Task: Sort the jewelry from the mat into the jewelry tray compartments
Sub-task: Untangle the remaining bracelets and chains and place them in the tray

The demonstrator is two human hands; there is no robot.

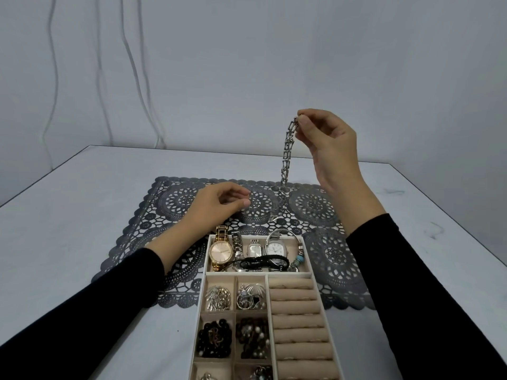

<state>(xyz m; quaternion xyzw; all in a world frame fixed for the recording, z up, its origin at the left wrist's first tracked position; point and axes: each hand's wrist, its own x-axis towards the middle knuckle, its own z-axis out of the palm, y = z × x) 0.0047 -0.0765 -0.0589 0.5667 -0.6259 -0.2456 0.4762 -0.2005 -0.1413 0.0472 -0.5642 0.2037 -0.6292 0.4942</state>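
Head view: my right hand (326,149), upper right of centre, pinches the top of a silver chain-link necklace (288,152) between thumb and fingertips; it hangs down, its lower end at the dark lace mat (170,198). My left hand (216,207) hovers over the mat, fingers loosely curled, holding nothing. The jewelry tray (204,294) sits bottom centre, a rose-gold watch (221,250) in its top compartment; no writing is legible.
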